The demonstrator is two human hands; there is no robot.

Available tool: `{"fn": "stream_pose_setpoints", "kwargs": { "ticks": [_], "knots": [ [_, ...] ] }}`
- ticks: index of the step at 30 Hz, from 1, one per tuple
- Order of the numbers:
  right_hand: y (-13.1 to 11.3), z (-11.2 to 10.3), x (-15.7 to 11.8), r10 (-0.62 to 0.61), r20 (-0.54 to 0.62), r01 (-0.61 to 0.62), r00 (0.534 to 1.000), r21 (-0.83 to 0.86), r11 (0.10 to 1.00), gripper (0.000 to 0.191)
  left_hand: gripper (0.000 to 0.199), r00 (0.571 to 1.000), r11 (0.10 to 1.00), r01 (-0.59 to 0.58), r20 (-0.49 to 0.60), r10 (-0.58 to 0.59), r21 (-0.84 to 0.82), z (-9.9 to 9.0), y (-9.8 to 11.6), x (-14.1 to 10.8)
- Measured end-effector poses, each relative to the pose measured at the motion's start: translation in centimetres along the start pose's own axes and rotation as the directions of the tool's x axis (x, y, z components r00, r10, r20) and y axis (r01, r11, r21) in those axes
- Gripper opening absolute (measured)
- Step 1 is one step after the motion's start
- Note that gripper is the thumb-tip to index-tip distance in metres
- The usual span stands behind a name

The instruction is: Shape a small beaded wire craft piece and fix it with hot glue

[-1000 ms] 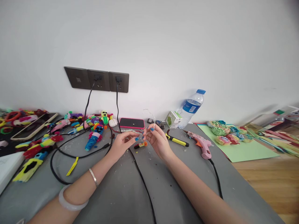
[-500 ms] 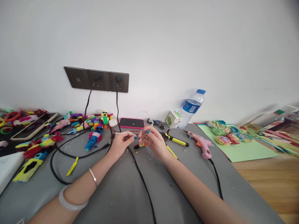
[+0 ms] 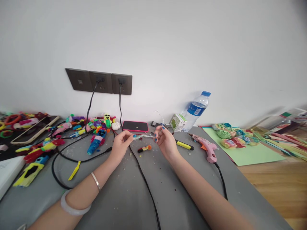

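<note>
Bottle (image 3: 197, 109) beside carton (image 3: 177, 123); hand-held strand (image 3: 146, 136)

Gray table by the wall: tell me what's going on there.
Someone is working bare-handed over the gray table. The left hand and right hand hold a thin silvery strand between their fingers, stretched roughly level. A wispy bit also rises above the right hand; whether it is the same strand isn't clear. Below lies a small figure with an orange end. A pink glue gun lies to the right, fuzzy colorful figures to the left.
</note>
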State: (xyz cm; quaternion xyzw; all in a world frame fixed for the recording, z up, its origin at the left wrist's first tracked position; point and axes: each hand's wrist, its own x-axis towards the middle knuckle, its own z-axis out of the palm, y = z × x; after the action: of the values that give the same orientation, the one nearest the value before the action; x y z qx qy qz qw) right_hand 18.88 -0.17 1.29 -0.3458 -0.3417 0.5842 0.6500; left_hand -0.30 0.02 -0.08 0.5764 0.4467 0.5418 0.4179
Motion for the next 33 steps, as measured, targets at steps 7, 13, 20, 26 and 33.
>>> {"fn": "stream_pose_setpoints", "kwargs": {
  "ticks": [7, 13, 20, 26, 33],
  "knots": [
    [-0.9, -0.6, 0.5, 0.084, 0.054, -0.09, 0.995, 0.101, 0.991, 0.021, 0.025, 0.984, 0.998, 0.006, -0.178, -0.016, -0.055, -0.4, -0.6, 0.3],
    [-1.0, -0.7, 0.4, 0.108, 0.102, -0.121, 0.989, 0.127, 0.985, 0.029, 0.032, 0.976, 0.991, 0.025, -0.21, -0.053, -0.134, -0.5, -0.9, 0.4],
    [-0.9, 0.4, -0.7, 0.211, 0.361, -0.237, 0.908, 0.031, 0.971, 0.028, 0.018, 0.995, 0.998, -0.009, -0.096, 0.014, 0.058, -0.5, -0.8, 0.4],
    [0.0, 0.3, -1.3, 0.247, 0.478, -0.214, 0.843, -0.123, 0.969, 0.025, 0.022, 0.999, 0.999, -0.028, -0.032, 0.029, 0.042, -0.3, -0.6, 0.3],
    [0.1, 0.9, -1.9, 0.346, 0.518, -0.229, 0.782, -0.277, 0.933, 0.029, 0.022, 0.981, 0.994, -0.079, 0.17, 0.09, -0.069, 0.2, -0.5, -0.2]
  ]
}}
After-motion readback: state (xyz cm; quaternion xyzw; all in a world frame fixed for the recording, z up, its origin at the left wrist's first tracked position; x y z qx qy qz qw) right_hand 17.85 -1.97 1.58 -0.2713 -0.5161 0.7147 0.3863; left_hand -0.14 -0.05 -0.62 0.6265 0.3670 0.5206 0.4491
